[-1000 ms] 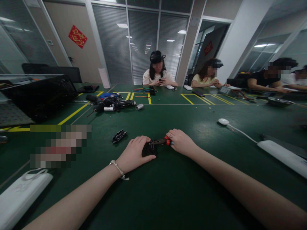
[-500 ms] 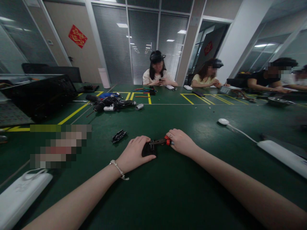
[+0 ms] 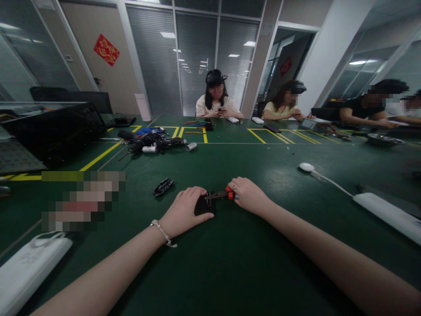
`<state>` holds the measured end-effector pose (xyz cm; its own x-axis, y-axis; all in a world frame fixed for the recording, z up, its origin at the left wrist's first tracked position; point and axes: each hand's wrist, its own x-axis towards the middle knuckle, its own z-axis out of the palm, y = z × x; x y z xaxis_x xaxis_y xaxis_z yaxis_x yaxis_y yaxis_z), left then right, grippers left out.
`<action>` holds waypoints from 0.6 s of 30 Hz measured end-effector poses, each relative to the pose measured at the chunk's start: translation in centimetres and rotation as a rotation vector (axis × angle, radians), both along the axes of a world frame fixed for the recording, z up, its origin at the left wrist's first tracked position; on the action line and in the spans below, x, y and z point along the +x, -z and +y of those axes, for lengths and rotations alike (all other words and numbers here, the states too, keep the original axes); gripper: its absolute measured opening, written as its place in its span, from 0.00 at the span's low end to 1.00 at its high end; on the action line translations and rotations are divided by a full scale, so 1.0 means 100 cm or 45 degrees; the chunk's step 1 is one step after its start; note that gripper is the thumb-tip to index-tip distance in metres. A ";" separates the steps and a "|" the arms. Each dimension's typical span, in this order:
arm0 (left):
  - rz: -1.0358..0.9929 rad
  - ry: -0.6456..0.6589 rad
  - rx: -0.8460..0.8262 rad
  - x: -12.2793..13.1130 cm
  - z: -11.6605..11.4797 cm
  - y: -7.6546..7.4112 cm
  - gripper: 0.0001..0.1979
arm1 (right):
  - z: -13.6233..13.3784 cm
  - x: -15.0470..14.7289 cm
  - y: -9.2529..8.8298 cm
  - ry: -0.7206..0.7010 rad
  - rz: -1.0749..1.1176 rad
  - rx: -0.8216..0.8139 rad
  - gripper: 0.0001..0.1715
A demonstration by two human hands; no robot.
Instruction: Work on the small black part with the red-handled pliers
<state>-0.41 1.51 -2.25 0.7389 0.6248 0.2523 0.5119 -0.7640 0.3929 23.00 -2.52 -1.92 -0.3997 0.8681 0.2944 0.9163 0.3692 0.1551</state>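
My left hand (image 3: 187,208) grips a small black part (image 3: 202,207) against the table, thumb along its near side and fingers along its far side. What exactly the part is, I cannot make out. In my right hand (image 3: 246,193) is a pair of needle-nose pliers (image 3: 219,195) with red and blue handles. Their jaws point left and touch the top of the black part at its right side; whether they grip anything there is too small to tell. A black segmented piece (image 3: 163,187) lies beyond my left wrist, apart from both hands.
A black drill-like tool (image 3: 134,142) lies among cables and metal cylinders at the back left. White power strips (image 3: 36,267) flank my arms, the right one (image 3: 388,215) with a corded white plug (image 3: 306,167). A large black case (image 3: 55,131) stands far left. Several people sit across the table.
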 end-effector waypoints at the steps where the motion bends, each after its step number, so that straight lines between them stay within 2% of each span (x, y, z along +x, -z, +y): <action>1: 0.000 -0.001 0.004 0.000 0.000 0.000 0.27 | 0.000 0.000 0.000 0.008 -0.004 0.001 0.15; 18: 0.003 0.004 0.013 0.000 0.000 0.001 0.27 | -0.001 -0.001 -0.002 0.006 -0.007 0.000 0.15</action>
